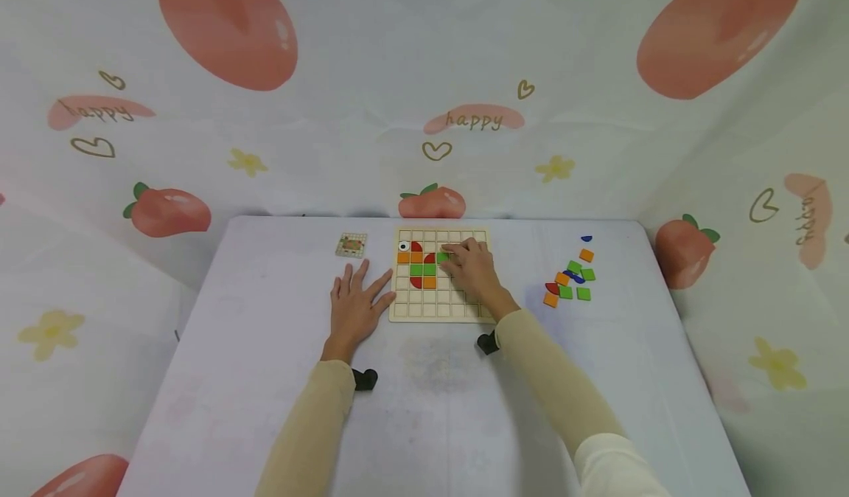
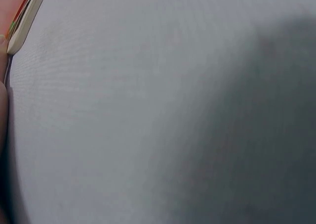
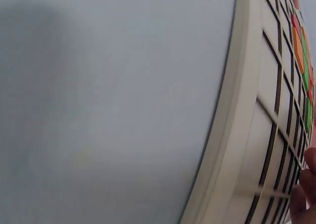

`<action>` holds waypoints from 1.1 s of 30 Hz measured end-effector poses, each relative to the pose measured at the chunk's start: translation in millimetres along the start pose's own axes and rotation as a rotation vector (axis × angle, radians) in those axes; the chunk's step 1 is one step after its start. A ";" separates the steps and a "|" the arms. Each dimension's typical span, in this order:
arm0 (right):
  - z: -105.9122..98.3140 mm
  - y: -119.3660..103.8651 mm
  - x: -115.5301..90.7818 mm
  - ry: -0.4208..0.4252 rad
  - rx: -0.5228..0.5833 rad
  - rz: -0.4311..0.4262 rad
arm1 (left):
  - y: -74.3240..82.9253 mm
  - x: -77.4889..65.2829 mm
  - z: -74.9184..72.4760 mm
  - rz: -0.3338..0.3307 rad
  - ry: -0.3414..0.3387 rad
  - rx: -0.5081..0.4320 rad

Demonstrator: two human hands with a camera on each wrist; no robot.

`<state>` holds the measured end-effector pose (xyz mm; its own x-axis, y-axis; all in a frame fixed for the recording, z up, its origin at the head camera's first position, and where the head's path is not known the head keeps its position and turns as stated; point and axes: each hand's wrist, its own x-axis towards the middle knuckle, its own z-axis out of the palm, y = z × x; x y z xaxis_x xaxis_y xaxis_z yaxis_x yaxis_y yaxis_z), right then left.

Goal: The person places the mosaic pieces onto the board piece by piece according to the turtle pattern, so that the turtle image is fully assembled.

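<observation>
In the head view, a wooden grid board (image 1: 441,310) lies on the table with orange, green and red tiles and a white eye tile (image 1: 404,246) set in its upper left squares. My right hand (image 1: 474,267) reaches over the board from the right, thumb and index finger pinching a green square tile (image 1: 442,258) at the grid. My left hand (image 1: 354,309) rests on the table left of the board, fingers spread, thumb by the board's left edge. Only slivers of fingers show in the wrist views; the right wrist view has the board's rim (image 3: 232,105).
Loose orange, green, red and blue pieces (image 1: 565,292) lie scattered on the table to the right. A small pattern card (image 1: 351,245) lies beyond the left hand. A strawberry-print cloth (image 1: 358,77) hangs behind the white table (image 1: 424,423).
</observation>
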<state>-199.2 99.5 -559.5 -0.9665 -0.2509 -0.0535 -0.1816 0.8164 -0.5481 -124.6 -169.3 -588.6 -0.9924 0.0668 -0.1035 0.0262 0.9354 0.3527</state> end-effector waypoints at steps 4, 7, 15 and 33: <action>-8.4 1.1 -5.2 -0.015 -0.075 -0.101 | 0.4 -0.2 -0.2 0.004 0.008 -0.004; -13.2 1.9 -8.1 -0.013 -0.191 -0.177 | 1.2 -0.2 -2.0 0.002 0.007 -0.007; -23.0 13.8 -17.6 -0.033 -0.335 -0.122 | 1.2 0.2 -1.2 -0.002 -0.008 0.000; -51.8 75.8 -55.4 -0.007 -0.312 0.098 | -3.4 0.6 3.5 0.016 0.014 0.000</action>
<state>-168.9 202.1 -554.8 -0.9811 -0.1660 -0.0993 -0.1357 0.9565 -0.2583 -124.9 -171.3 -593.1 -0.9935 0.0766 -0.0847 0.0418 0.9342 0.3544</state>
